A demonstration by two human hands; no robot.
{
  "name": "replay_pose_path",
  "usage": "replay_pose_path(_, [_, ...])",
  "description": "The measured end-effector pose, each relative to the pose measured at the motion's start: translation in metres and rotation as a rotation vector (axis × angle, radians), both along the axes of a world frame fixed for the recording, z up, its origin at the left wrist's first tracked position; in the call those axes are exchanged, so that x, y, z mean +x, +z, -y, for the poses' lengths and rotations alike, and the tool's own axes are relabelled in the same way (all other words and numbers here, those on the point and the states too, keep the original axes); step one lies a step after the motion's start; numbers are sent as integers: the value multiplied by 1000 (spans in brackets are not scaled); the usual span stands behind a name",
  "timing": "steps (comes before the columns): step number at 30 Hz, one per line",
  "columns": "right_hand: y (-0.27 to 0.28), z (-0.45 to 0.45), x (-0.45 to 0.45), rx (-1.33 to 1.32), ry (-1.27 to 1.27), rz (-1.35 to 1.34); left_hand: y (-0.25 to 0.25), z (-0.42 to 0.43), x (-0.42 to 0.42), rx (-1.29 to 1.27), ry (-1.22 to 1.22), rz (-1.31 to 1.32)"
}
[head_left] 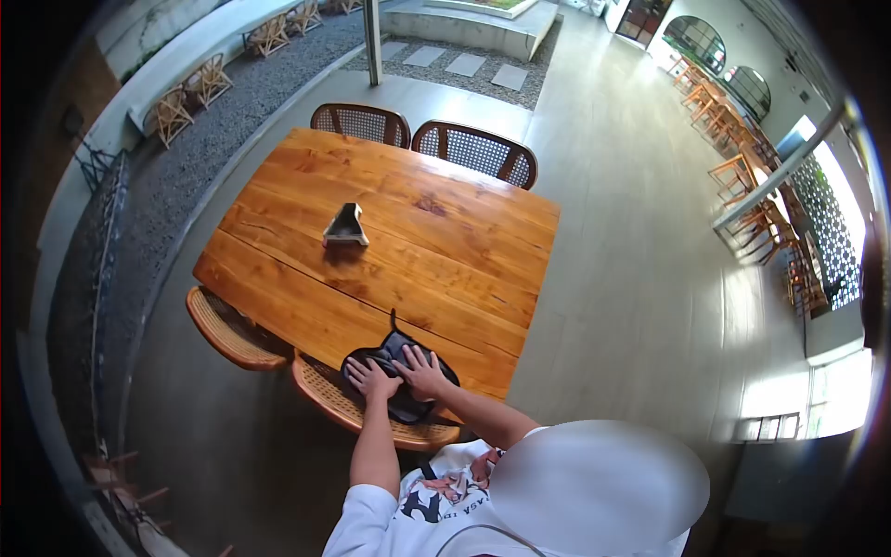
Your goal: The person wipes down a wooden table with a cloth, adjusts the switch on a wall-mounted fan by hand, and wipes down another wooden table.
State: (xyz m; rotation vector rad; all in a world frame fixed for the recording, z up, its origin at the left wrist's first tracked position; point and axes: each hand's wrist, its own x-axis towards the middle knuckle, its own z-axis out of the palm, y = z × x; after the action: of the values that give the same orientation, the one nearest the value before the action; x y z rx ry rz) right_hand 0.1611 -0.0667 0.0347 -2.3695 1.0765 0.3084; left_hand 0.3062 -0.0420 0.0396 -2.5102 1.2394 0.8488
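Observation:
A soft black bag (399, 406) with a thin strap or loop (393, 321) lies at the near edge of the wooden table (445, 251), partly over the edge by a chair. My left hand (373, 379) presses on its left part, with the fingers stretched out. On the upper right part rests my right hand (424, 373), fingers spread and lying flat. The two hands are side by side, thumbs close together. Both cover much of the bag, so its opening cannot be made out.
A dark triangular holder with pale edges (346, 226) stands on the table. Two cane-backed chairs (473, 153) are at the far side. A near chair (325, 395) sits against my side, another chair (232, 330) to its left. Wooden stools (733, 172) line the right wall.

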Motion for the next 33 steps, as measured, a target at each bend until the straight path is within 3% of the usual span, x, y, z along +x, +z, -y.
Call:
replay_pose_path(5, [18, 12, 58, -35, -295, -43, -8, 32, 66, -161, -162, 13])
replay_pose_path(9, [10, -18, 54, -65, -448, 23, -5, 29, 95, -228, -342, -17])
replay_pose_path(16, [0, -125, -53, 7, -860, -109, -8, -27, 1, -296, -1050, -218])
replay_pose_path(20, [3, -147, -100, 59, -947, -174, -18, -62, -55, -216, -1247, -341])
replay_pose_path(24, [-3, -141, -94, 54, -1010, -87, -22, -67, -57, -304, -1158, -361])
replay_pose_path(26, [-9, -134, -78, 107, -1086, 10, -16, -61, -51, -295, -956, -319])
replay_pose_path(28, [-4, -126, -54, 112, -1014, 28, -18, -49, -29, -338, -800, -258])
replay_pose_path(33, [19, -90, 37, 186, -610, 19, -9, 4, 86, -251, -777, -98])
